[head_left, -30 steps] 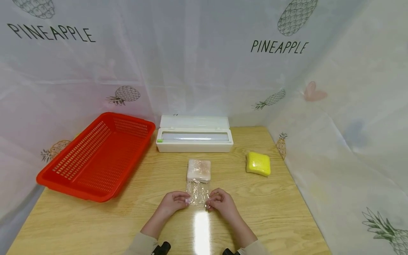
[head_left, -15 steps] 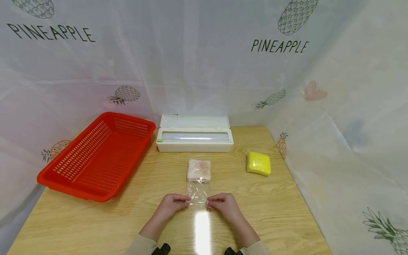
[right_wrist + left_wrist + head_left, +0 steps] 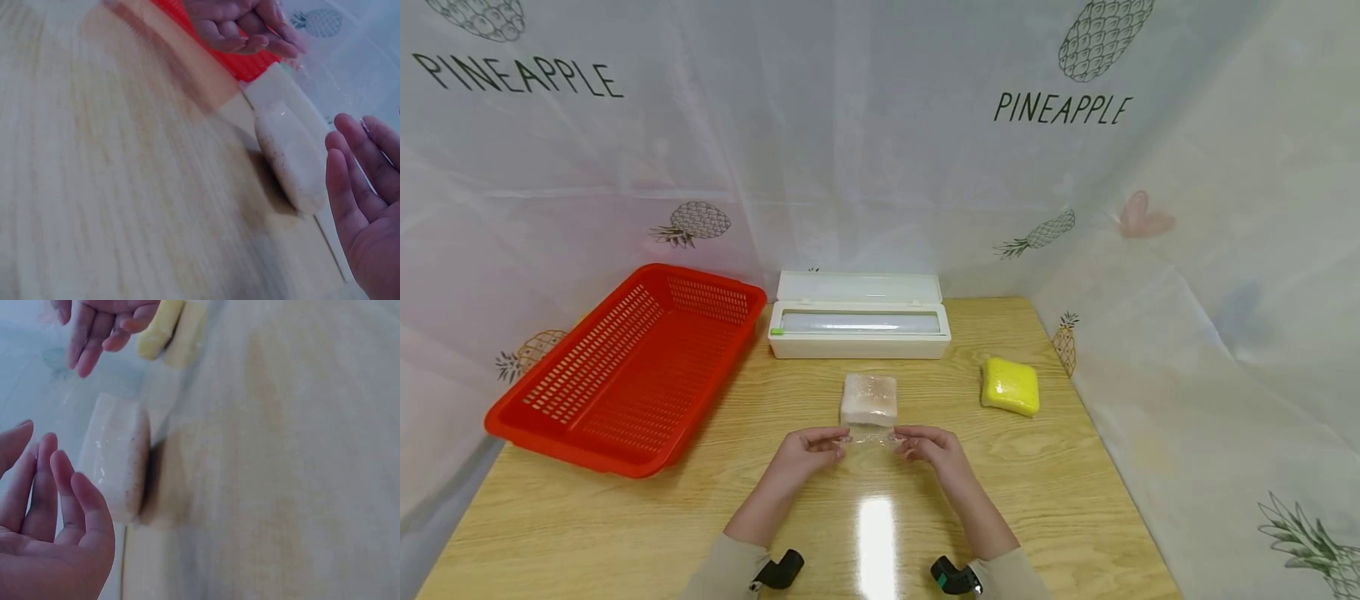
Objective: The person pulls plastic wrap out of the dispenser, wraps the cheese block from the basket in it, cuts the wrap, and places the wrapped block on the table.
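Note:
A pale, thick square block [image 3: 869,398] sits on the table with clear cling film [image 3: 871,437] over it. The film's loose near end spans my two hands just in front of the block. My left hand [image 3: 803,457] pinches the film's left corner between thumb and fingers. At the right corner, my right hand [image 3: 938,454] pinches it too. Both wrist views show the glossy side of the block [image 3: 119,456] beyond the fingers; the thin film is barely visible there. A yellow block [image 3: 1010,387] of similar shape, with a shiny surface, lies further right.
A white cling film dispenser [image 3: 859,345] stands behind the block, lid raised and roll showing. To the left is a red plastic basket [image 3: 655,367] with slotted sides. Pineapple-printed sheeting [image 3: 880,167] hangs behind the wooden table [image 3: 1045,517] and at its sides.
Both hands have moved forward toward the pale block, bringing the film's near end with them. Earlier the film lay stretched toward the person. The blocks, dispenser and basket stay put.

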